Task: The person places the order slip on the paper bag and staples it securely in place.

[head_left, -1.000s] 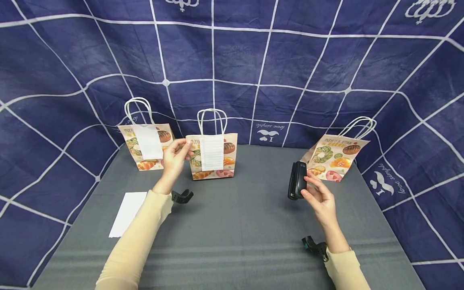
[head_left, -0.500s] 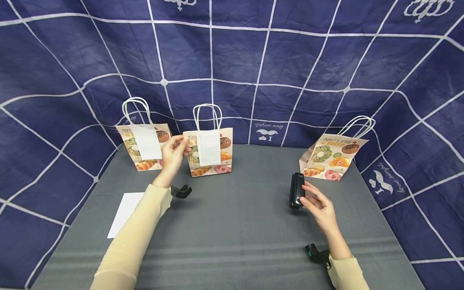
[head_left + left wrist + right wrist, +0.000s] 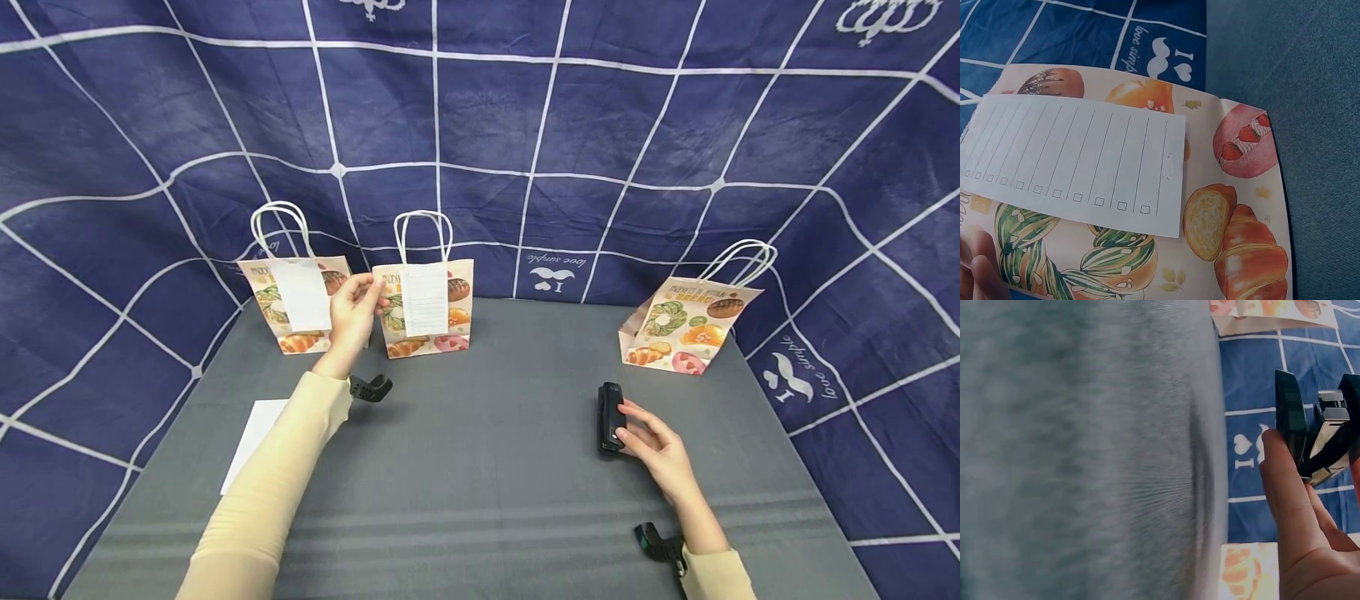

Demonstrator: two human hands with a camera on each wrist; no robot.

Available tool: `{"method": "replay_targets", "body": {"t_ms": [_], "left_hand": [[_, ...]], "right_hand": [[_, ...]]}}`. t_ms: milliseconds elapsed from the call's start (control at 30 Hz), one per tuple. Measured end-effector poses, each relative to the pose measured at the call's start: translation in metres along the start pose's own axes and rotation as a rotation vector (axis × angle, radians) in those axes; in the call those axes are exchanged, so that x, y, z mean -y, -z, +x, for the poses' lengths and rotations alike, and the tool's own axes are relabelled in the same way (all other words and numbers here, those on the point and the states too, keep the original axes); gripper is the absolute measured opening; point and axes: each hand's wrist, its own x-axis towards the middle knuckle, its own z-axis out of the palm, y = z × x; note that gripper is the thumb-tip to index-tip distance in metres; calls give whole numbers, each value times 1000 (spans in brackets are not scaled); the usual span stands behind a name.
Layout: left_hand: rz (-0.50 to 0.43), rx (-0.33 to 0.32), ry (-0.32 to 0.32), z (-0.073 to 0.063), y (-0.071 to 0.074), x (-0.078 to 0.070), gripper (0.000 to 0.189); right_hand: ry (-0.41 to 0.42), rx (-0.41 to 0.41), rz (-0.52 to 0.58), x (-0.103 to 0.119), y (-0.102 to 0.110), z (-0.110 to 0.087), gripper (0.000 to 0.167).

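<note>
The left hand (image 3: 352, 310) pinches the likely light, creasable paper bag (image 3: 459, 317) high on its side, near the worktop's (image 3: 510, 433) far edge; the right hand (image 3: 662, 457) grips the probably heavier, slick stapler (image 3: 610, 418) toward the right edge.

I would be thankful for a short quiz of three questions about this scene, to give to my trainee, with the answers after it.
1. Multiple choice. What does the right hand hold? a) a pen; b) a black stapler; c) a bag handle.
2. True or false: a white sheet lies on the gray table, partly hidden by the left sleeve in the head view.
3. Fill in: among the three bags in the head view, the left hand pinches the edge of the ____ one.

Key: 1. b; 2. true; 3. middle (the middle bag).
</note>
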Motion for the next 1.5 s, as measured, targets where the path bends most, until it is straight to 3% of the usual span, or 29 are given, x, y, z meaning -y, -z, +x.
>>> {"method": "replay_targets", "body": {"t_ms": [200,533,833,1167,1500], "left_hand": [[13,6,12,4,-1,0,19],[37,-2,40,7,0,1,24],[55,34,66,8,3,4,32],[-12,74,57,7,6,6,36],[15,98,79,3,7,6,40]], "right_hand": [[-25,1,-28,-5,6,-8,36],[-128,-23,-163,-6,11,-15,42],[-125,-30,-209,-10,10,-16,41],[-143,-32,-267,-12,8,-16,40],[-127,-56,-286,-10,7,-15,37]]}}
